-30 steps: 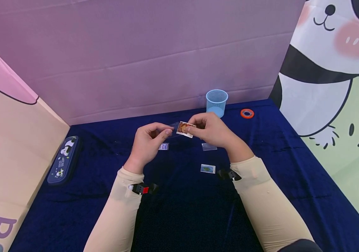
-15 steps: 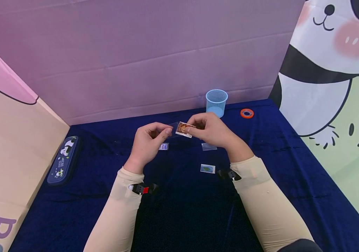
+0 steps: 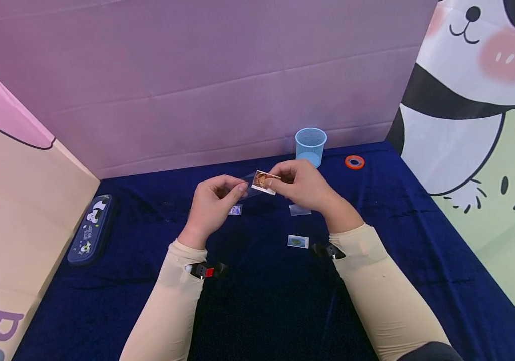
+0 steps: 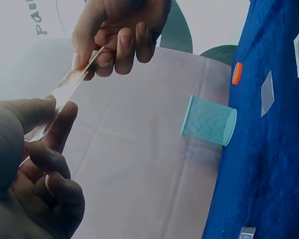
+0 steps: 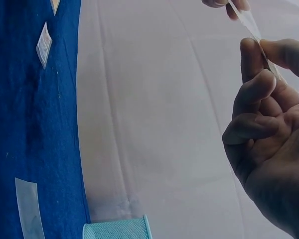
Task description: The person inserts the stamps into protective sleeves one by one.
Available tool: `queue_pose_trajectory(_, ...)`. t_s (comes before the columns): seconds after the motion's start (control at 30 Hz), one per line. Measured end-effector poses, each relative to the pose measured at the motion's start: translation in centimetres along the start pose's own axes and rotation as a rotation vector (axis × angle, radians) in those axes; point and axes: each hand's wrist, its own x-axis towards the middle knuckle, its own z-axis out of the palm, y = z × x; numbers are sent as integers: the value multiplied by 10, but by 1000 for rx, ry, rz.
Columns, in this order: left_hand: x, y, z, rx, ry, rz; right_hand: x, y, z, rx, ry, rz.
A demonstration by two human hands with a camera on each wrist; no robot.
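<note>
In the head view my left hand (image 3: 209, 208) pinches a clear plastic sleeve (image 3: 251, 192) between thumb and forefinger. My right hand (image 3: 307, 188) grips a small stamp (image 3: 262, 181) with a brownish picture and white border, thumb on its face. The stamp overlaps the sleeve's right end; whether it sits inside cannot be told. Seen nearly edge-on in the left wrist view, the sleeve (image 4: 64, 94) spans both hands above the table. Below lie a purple stamp (image 3: 235, 210), partly behind the left hand, a blue-green stamp (image 3: 298, 241) and another clear sleeve (image 3: 300, 210).
A light blue mesh pen cup (image 3: 310, 150) stands at the back, behind the right hand. To its right lies an orange roll of tape (image 3: 354, 162). A dark blue pencil case (image 3: 91, 230) is at the left edge of the blue cloth (image 3: 257, 311). Fabric walls surround the table.
The right hand and its stamp have shifted slightly up and left in the head view, with the sleeve's right end rising too. The left hand has stayed nearly still.
</note>
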Motion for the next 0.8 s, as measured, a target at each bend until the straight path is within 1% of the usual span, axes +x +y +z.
queue_pose_trajectory(0.23,0,1,1,-15,2,-7,0,-2,0,8,-11,3)
queue_pose_trajectory(0.33,0,-1,1,-10,10,-13,0,-2,0,0,-28,1)
queue_pose_trajectory(0.5,0,1,1,3,14,-24,0,0,0,-18,-62,-21)
queue_pose_trajectory(0.67,-1,3,1,-3,-8,-18,0,0,0,5,-93,-43)
queue_pose_trajectory(0.8,-2,4,0,-23,-30,-22,0,-1,0,-3,-81,-36)
